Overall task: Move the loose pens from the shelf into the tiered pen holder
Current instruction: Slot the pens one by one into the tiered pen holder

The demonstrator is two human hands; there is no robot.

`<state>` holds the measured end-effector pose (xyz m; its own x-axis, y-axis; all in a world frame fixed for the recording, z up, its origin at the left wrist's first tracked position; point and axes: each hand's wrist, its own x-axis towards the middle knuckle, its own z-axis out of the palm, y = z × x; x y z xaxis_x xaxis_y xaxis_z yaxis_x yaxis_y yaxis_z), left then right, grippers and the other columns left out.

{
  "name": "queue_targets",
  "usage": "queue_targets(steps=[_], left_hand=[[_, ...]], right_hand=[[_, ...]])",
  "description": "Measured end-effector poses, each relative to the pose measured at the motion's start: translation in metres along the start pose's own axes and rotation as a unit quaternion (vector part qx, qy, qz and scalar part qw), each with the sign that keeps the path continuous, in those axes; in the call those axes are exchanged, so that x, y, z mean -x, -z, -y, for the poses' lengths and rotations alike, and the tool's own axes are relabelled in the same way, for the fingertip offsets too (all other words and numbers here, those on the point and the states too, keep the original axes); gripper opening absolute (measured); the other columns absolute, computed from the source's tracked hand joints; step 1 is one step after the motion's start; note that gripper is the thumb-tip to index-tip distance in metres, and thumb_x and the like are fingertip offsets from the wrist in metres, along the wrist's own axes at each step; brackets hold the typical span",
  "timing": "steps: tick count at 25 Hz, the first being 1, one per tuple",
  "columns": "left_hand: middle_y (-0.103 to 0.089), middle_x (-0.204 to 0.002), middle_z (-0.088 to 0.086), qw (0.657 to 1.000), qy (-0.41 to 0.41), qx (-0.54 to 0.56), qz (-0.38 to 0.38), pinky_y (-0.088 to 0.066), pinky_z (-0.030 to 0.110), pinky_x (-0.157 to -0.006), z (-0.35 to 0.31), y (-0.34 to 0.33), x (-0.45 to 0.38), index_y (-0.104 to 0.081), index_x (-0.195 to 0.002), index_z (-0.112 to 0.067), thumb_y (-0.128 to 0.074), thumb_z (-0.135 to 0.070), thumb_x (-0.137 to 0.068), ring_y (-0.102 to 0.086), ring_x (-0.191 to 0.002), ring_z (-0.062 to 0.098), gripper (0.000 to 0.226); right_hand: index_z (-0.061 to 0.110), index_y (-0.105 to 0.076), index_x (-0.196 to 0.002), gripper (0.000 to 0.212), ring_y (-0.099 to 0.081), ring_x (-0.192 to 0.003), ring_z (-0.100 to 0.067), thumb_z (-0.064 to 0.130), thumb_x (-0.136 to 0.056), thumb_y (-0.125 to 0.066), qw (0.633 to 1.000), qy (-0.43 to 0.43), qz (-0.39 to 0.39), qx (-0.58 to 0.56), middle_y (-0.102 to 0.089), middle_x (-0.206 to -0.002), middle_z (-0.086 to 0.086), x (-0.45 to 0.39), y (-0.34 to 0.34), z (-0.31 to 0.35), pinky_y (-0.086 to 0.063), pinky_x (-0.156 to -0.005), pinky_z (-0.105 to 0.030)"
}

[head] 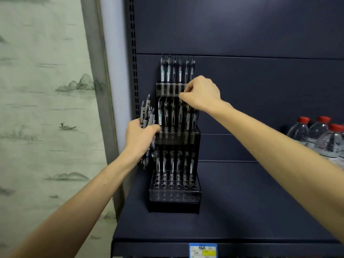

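Note:
A dark three-tiered pen holder (175,200) stands on the navy shelf against the back panel, with a row of pens upright in each tier. My left hand (138,138) grips a bundle of grey pens (148,112) just left of the middle tier. My right hand (202,94) is at the right end of the middle tier, its fingers pinching the top of a pen (187,116) that stands there. The front holes of the bottom tier show no pens.
Several water bottles with red caps (322,138) stand at the right of the shelf (242,211). A price label (202,250) sits on the shelf's front edge. A painted wall hanging (46,108) is to the left of the shelf upright.

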<state>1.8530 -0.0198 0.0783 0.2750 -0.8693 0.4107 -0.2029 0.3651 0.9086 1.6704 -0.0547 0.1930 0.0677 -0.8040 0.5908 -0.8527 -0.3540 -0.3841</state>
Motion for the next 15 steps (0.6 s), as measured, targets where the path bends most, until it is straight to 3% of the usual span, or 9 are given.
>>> queue_targets(steps=[5,8,12,15], left_hand=[[-0.047,-0.046,-0.003,1.0,-0.005,-0.013,0.006,-0.035,0.024,-0.047,-0.005,-0.004,0.005,-0.045,-0.063,-0.014,-0.066,-0.002,-0.078,-0.041,-0.044,0.014,0.028],[-0.048,-0.048,-0.002,1.0,-0.012,-0.025,0.009,-0.036,0.024,-0.048,-0.006,-0.002,0.008,-0.048,-0.064,-0.013,-0.067,-0.002,-0.079,-0.043,-0.046,0.015,0.026],[-0.053,-0.055,0.001,0.998,-0.025,-0.049,0.015,-0.039,0.03,-0.055,-0.002,0.0,0.011,-0.052,-0.067,-0.015,-0.07,-0.006,-0.077,-0.048,-0.054,0.02,0.023],[-0.051,-0.052,-0.008,0.994,-0.052,-0.087,0.034,-0.037,0.024,-0.048,-0.004,0.003,0.017,-0.05,-0.064,-0.019,-0.07,-0.005,-0.079,-0.046,-0.05,0.015,0.029]], right_hand=[[0.002,-0.073,-0.077,0.027,-0.059,-0.062,-0.019,0.027,-0.084,-0.066,0.999,0.0,0.035,0.004,-0.066,-0.066,-0.008,-0.001,-0.004,-0.005,-0.051,-0.06,-0.031],[0.003,-0.078,-0.092,0.028,-0.066,-0.071,-0.021,0.029,-0.085,-0.067,0.997,0.001,0.072,0.039,-0.075,-0.081,-0.011,-0.001,-0.004,-0.005,-0.056,-0.066,-0.037],[0.021,-0.076,-0.105,0.022,-0.061,-0.1,-0.016,0.033,-0.089,-0.067,0.996,0.084,-0.04,0.013,-0.067,-0.1,0.008,0.017,-0.004,0.004,-0.05,-0.077,-0.032],[0.026,-0.077,-0.104,0.019,-0.063,-0.094,-0.005,0.039,-0.094,-0.066,0.983,0.158,-0.044,-0.085,-0.07,-0.097,0.014,0.033,-0.007,0.011,-0.052,-0.084,-0.03]])
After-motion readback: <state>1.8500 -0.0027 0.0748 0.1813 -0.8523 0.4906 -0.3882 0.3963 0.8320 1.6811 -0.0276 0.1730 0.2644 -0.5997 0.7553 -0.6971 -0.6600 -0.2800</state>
